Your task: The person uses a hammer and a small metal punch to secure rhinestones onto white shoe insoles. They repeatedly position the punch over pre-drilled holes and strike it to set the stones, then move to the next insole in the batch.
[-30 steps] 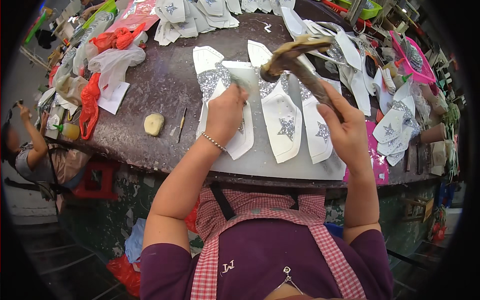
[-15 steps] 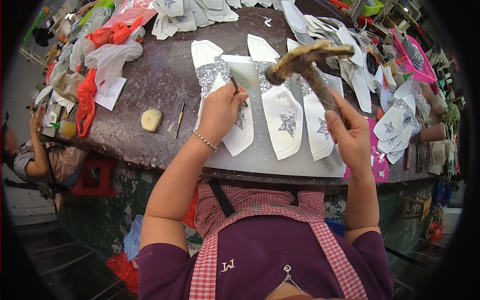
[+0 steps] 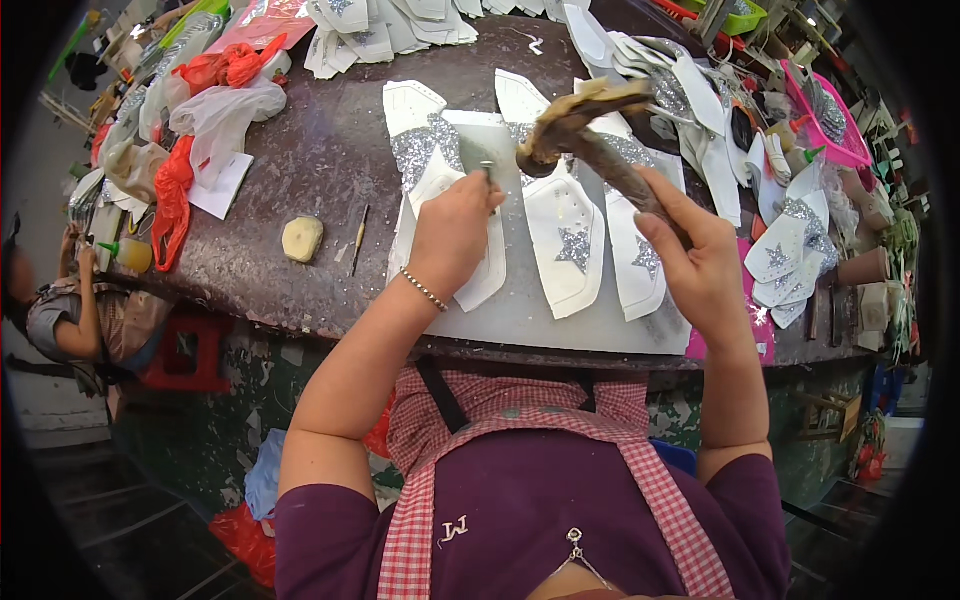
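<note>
1. From my end of the feed, I see a slim metal punch (image 3: 487,167) in the left hand (image 3: 455,225). Its blunt top pokes out above the curled thumb and fingers; its lower end is hidden from me.
2. That hand is closed around the punch, over the left white panel (image 3: 426,152), whose silver glitter band shows just beyond the knuckles. I cannot tell whether the punch's tip touches the panel.
3. The right hand (image 3: 697,258) grips the handle of a worn hammer (image 3: 575,130). The hammer's head points away to the upper left; in my view it covers part of the middle panel (image 3: 565,240), right of the punch and apart from it.
4. The right panel (image 3: 640,285) shows its silver star just left of the right hand. All three panels lie on a white board (image 3: 520,335).
5. The board rests on the dark tabletop (image 3: 320,160), where a pale rounded block (image 3: 302,240) and a slender tool (image 3: 359,240) lie near each other, left of the left hand.
6. Farther out, I see stacked white pieces (image 3: 400,40) and a pink basket (image 3: 855,150).
</note>
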{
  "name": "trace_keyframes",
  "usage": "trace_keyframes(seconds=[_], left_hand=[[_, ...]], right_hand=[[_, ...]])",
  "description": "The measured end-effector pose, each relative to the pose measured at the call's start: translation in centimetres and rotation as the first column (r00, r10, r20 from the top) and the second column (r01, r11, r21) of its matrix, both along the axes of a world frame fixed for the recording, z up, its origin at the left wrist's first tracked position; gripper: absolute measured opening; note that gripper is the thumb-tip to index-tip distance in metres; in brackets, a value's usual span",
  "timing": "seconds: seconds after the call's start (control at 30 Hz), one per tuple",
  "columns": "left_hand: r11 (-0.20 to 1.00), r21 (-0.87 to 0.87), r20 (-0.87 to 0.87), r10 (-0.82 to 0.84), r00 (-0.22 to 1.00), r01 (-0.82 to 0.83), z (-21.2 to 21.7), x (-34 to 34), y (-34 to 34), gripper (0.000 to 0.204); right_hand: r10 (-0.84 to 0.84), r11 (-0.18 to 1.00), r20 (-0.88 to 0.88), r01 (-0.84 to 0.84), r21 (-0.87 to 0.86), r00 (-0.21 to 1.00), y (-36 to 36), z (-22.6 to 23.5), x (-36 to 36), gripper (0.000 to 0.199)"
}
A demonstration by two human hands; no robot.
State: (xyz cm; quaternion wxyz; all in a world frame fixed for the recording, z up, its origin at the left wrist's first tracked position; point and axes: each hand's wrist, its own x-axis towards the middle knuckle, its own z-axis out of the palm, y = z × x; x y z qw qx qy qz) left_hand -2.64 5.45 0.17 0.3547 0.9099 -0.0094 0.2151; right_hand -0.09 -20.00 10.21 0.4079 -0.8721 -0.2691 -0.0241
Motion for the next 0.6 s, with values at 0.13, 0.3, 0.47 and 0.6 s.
trace_keyframes(seconds=[0.13,0.3,0.47,0.6], left_hand=[[0.946,-0.309,-0.110,0.065,0.992,-0.096,0.1,-0.4,0.1,0.015],[0.964,-0.262,-0.145,0.003,0.989,-0.041,-0.3,-1.0,0.9,0.019],[0.983,-0.181,-0.109,-0.011,0.994,-0.009,-0.8,-1.1,1.1,0.015],[0.999,-0.007,-0.040,-0.041,0.998,0.041,0.1,-1.2,0.9,0.013]], right_hand=[[-0.031,0.969,-0.172,0.071,0.236,0.985,-1.7,-2.1,-0.9,0.042],[-0.034,0.958,-0.283,0.112,0.265,0.959,-2.7,-3.2,-1.6,0.043],[-0.039,0.951,-0.254,0.113,0.287,0.967,-2.1,-3.3,-1.6,0.043],[0.013,0.910,-0.254,0.094,0.403,0.967,-1.9,-2.2,-1.0,0.042]])
